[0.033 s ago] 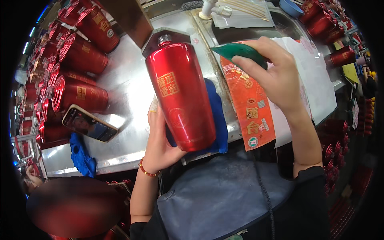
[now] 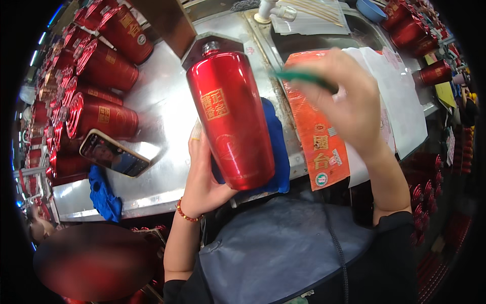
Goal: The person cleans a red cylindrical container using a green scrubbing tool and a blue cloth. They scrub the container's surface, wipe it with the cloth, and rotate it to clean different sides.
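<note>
A glossy red bottle (image 2: 231, 121) with gold characters and a metal screw neck lies tilted in front of me, its neck pointing away. My left hand (image 2: 203, 177) grips its left side near the base; most of the fingers are hidden behind it. To the right of the bottle, my right hand (image 2: 349, 96), smeared by motion, pinches a green scraper (image 2: 307, 77) that appears nearly edge-on. The scraper is apart from the bottle, over an orange-red decal sheet (image 2: 324, 157) with gold print. A blue cloth (image 2: 278, 152) lies beneath the bottle.
Several finished red bottles (image 2: 109, 66) crowd the left of the metal table (image 2: 164, 66). Nearby are a phone (image 2: 114, 153) and a blue rag (image 2: 104, 195). Behind the sheets stand a sink (image 2: 314, 43), a white tap (image 2: 267, 12) and a blue bowl (image 2: 371, 10). White sheets (image 2: 400, 101) lie right.
My right hand has turned the green scraper from its broad face to almost edge-on, and it is blurred. The left hand keeps its hold on the bottle.
</note>
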Tool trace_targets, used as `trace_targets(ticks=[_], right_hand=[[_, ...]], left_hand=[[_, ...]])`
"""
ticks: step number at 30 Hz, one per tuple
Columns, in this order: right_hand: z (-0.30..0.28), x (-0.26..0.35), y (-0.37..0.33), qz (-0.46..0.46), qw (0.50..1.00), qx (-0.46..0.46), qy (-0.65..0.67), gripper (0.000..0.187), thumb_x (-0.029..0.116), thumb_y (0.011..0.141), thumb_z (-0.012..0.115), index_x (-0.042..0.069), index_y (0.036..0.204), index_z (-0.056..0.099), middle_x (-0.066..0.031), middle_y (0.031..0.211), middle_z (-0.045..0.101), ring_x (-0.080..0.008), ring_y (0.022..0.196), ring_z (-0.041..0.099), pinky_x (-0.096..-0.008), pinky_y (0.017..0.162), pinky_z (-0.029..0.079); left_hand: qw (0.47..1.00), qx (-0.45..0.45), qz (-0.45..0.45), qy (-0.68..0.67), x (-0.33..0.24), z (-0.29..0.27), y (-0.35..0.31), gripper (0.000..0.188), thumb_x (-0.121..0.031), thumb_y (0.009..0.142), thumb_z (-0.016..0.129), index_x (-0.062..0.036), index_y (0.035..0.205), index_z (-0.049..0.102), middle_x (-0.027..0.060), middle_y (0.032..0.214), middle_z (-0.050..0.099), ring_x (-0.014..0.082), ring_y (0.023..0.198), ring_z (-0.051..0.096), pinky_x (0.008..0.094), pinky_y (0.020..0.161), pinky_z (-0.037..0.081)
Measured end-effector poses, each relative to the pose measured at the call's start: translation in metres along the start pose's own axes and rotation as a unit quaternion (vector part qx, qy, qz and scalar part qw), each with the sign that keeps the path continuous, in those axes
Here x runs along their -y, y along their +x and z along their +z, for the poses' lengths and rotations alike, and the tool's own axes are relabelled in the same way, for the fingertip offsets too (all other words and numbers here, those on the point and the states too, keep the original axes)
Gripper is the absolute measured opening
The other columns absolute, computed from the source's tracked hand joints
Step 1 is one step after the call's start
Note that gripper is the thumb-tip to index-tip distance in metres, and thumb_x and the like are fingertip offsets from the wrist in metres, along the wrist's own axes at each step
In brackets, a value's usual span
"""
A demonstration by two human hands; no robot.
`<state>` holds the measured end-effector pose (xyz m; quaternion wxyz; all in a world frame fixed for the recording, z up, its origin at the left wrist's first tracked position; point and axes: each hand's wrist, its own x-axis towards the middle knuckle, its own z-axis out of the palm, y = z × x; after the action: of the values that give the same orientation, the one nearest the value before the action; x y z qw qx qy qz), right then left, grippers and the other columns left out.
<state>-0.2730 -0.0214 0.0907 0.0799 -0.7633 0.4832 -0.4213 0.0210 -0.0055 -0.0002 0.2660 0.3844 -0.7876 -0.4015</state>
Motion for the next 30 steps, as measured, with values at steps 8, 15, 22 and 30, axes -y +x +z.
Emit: trace_targets(ticks=[8,15,22,30], right_hand=[[0.005,0.051,-0.050,-0.074,0.968,0.210,0.120,0.020,0.014,0.075,0.082,0.016,0.095,0.079,0.0038,0.085,0.060,-0.0193,0.085,0.051,-0.0345,0.079,0.044],[0.005,0.012,-0.004,-0.051,0.994,-0.001,-0.101,0.014,0.010,0.080,0.079,0.008,0.093,0.074,-0.0044,0.079,0.058,-0.0236,0.078,0.054,-0.0356,0.073,0.046],[0.001,0.016,-0.008,0.001,0.997,0.056,-0.055,0.022,0.011,0.076,0.083,0.012,0.097,0.077,-0.0012,0.081,0.059,-0.0208,0.075,0.053,-0.0371,0.070,0.043],[0.005,0.053,-0.044,-0.100,0.950,0.244,0.168,0.031,0.014,0.080,0.075,0.008,0.110,0.071,-0.0054,0.093,0.063,-0.0195,0.088,0.065,-0.0345,0.080,0.055]], left_hand=[[1.000,0.001,0.001,0.023,-0.011,-0.003,0.005,0.115,-0.034,0.071,0.092,0.0008,0.159,0.028,0.0219,0.156,0.038,0.0407,0.141,0.035,0.0489,0.118,0.028],[0.998,-0.018,-0.014,0.062,-0.018,-0.002,0.002,0.120,-0.034,0.070,0.092,0.0008,0.162,0.023,0.0221,0.159,0.035,0.0409,0.143,0.034,0.0491,0.119,0.027],[0.997,-0.024,-0.044,0.060,-0.024,-0.001,0.000,0.130,-0.033,0.067,0.096,0.0020,0.163,0.016,0.0243,0.162,0.031,0.0429,0.148,0.030,0.0489,0.122,0.024],[0.980,-0.134,0.064,0.136,-0.046,0.014,-0.001,0.127,-0.030,0.066,0.097,0.0033,0.161,0.019,0.0315,0.167,0.012,0.0527,0.153,0.015,0.0537,0.121,0.025]])
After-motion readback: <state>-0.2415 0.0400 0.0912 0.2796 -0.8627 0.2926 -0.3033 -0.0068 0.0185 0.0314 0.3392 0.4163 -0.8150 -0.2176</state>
